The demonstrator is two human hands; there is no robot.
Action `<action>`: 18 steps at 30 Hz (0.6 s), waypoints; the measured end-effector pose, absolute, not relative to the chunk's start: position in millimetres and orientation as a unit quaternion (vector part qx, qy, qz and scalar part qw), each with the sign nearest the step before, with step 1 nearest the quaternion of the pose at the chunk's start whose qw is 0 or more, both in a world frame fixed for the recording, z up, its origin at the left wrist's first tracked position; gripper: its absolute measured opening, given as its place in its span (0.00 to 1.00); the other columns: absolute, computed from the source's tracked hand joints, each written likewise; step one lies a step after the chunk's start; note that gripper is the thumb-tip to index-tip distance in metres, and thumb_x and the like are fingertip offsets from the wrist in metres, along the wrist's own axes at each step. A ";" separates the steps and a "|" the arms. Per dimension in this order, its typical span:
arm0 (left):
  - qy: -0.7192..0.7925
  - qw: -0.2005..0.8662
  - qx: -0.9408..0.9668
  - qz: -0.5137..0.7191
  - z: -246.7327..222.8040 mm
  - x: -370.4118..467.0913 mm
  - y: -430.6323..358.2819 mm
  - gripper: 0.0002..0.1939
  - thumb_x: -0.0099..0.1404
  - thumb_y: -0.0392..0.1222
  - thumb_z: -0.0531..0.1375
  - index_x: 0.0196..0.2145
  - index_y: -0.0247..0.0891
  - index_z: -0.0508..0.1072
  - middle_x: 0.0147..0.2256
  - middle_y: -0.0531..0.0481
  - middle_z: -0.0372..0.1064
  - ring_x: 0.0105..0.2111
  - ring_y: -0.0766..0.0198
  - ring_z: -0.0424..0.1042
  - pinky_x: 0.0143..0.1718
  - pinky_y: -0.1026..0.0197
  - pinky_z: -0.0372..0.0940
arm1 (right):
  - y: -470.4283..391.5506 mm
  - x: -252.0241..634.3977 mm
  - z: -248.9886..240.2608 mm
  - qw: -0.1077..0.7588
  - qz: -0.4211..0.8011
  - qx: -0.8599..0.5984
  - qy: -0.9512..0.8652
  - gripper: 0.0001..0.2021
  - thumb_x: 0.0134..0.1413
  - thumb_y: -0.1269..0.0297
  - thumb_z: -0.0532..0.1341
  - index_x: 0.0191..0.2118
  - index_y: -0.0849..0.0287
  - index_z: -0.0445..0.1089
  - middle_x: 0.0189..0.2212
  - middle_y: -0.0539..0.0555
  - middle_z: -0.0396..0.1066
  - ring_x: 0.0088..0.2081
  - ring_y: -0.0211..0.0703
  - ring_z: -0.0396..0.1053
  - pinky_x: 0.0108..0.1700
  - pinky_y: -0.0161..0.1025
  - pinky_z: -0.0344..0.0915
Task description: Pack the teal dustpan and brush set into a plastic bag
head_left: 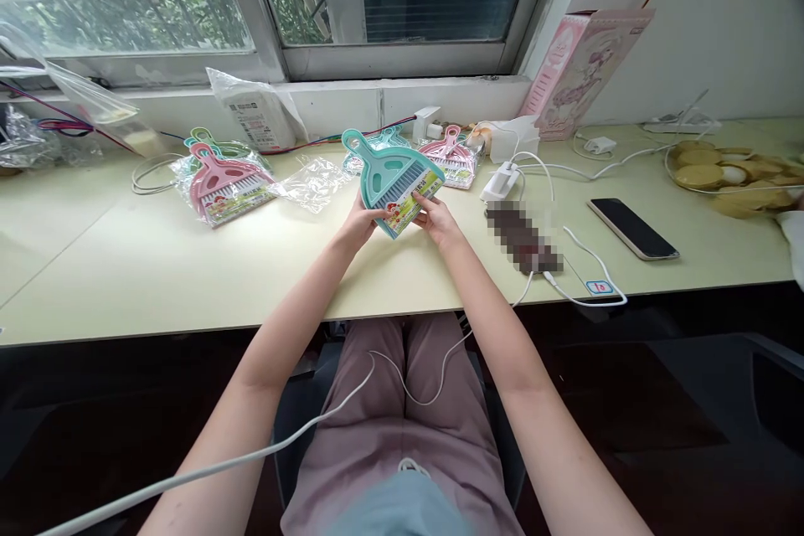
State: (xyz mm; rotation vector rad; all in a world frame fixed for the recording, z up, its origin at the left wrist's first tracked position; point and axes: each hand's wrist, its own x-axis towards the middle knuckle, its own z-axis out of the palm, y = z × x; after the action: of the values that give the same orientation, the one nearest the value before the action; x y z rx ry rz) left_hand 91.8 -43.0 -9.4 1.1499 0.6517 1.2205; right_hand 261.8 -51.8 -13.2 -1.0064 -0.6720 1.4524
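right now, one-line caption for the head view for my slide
Both hands, left hand and right hand, hold a teal mini dustpan-and-brush set above a pale desk.

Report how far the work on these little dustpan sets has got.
Done, it seems: an empty clear wrapper lies on the desk. In hand: both hands, left hand and right hand, hold a teal dustpan and brush set, apparently unwrapped, above the desk. Left: a pink set still in plastic to the left, and a bagged pink set behind.
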 end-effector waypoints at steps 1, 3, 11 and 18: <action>0.282 0.624 0.501 0.530 -10.2 92.0 -42.7 0.44 0.40 0.28 0.66 0.57 0.41 0.61 0.50 0.45 0.71 0.57 0.45 0.65 0.60 0.40 0.57 | -51.9 261.7 -13.5 0.585 0.622 -0.433 -0.288 0.10 0.48 0.64 0.70 0.35 0.57 0.71 0.32 0.50 0.78 0.30 0.39 0.75 0.40 0.40 0.74; 0.281 0.627 0.502 0.526 -11.4 92.4 -42.2 0.44 0.41 0.28 0.66 0.58 0.42 0.61 0.50 0.46 0.71 0.57 0.46 0.65 0.60 0.40 0.57 | -51.7 261.8 -14.4 0.586 0.618 -0.436 -0.290 0.10 0.48 0.63 0.70 0.35 0.57 0.71 0.31 0.49 0.78 0.30 0.39 0.75 0.41 0.40 0.74; 0.253 0.633 0.568 0.460 2.2 73.7 -41.4 0.36 0.47 0.37 0.68 0.54 0.40 0.65 0.50 0.44 0.71 0.57 0.47 0.65 0.60 0.42 0.56 | -48.6 267.0 -17.0 0.616 0.578 -0.423 -0.328 0.13 0.44 0.62 0.72 0.35 0.58 0.71 0.30 0.49 0.77 0.33 0.42 0.76 0.43 0.43 0.74; 0.380 0.454 0.551 0.589 1.5 41.4 -18.9 0.28 0.54 0.47 0.67 0.52 0.45 0.66 0.56 0.44 0.65 0.63 0.49 0.55 0.62 0.43 0.51 | -54.8 267.3 -10.4 0.624 0.574 -0.414 -0.330 0.12 0.44 0.63 0.71 0.35 0.58 0.71 0.30 0.50 0.77 0.35 0.43 0.76 0.42 0.42 0.73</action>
State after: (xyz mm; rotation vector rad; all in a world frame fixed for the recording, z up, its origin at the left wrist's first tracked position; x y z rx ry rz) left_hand 41.4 -18.9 1.5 1.3606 0.9369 1.4530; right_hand 267.3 -54.8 -10.4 -0.9514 -0.7582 1.3186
